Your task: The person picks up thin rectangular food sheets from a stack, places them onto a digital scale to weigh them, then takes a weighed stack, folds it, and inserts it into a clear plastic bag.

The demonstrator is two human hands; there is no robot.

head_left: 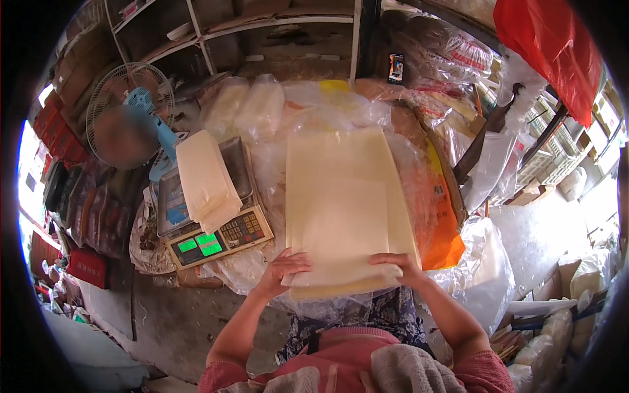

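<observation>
A tall stack of pale cream sheets (346,203) lies on clear plastic in front of me. My left hand (283,267) rests on the stack's near left corner with its fingers spread. My right hand (396,264) grips the near right edge, thumb over the top sheets, which are folded or rolled up a little along the near edge. A smaller pile of the same cream sheets (204,180) lies on the pan of a digital scale (216,239) to the left.
An electric fan (131,114) stands at the far left. Bags of pale sheets (246,105) lean behind the scale. An orange bag (442,229) and white plastic bags (485,268) crowd the right side. Shelves run along the back.
</observation>
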